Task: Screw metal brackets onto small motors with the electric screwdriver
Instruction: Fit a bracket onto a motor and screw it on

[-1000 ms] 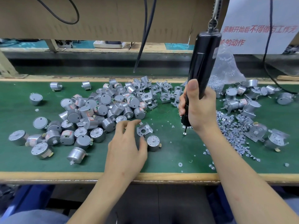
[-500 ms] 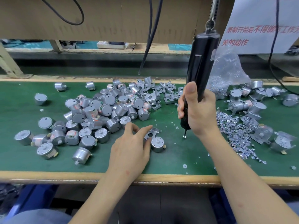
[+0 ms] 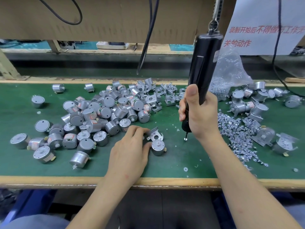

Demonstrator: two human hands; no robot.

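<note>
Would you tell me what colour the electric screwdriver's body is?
Black; the electric screwdriver shows best in the head view.

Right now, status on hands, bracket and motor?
Left hand pinches bent metal bracket behind silver round motor, not seated. Right hand grips black electric screwdriver, bit over small loose screw. Nothing between them.

The left hand (image 3: 130, 151) covers the near-left part of the metal bracket (image 3: 156, 135), and we cannot tell whether its fingers (image 3: 137, 129) pinch it or only touch it. The right hand (image 3: 200, 114) wraps and hides the lower barrel of the electric screwdriver (image 3: 204, 63), whose hanger is cut off at the top. The bracketed motors (image 3: 283, 143) near the right edge of the bench (image 3: 99, 169) are blurred. The paper sign (image 3: 264, 27) is cropped.
</note>
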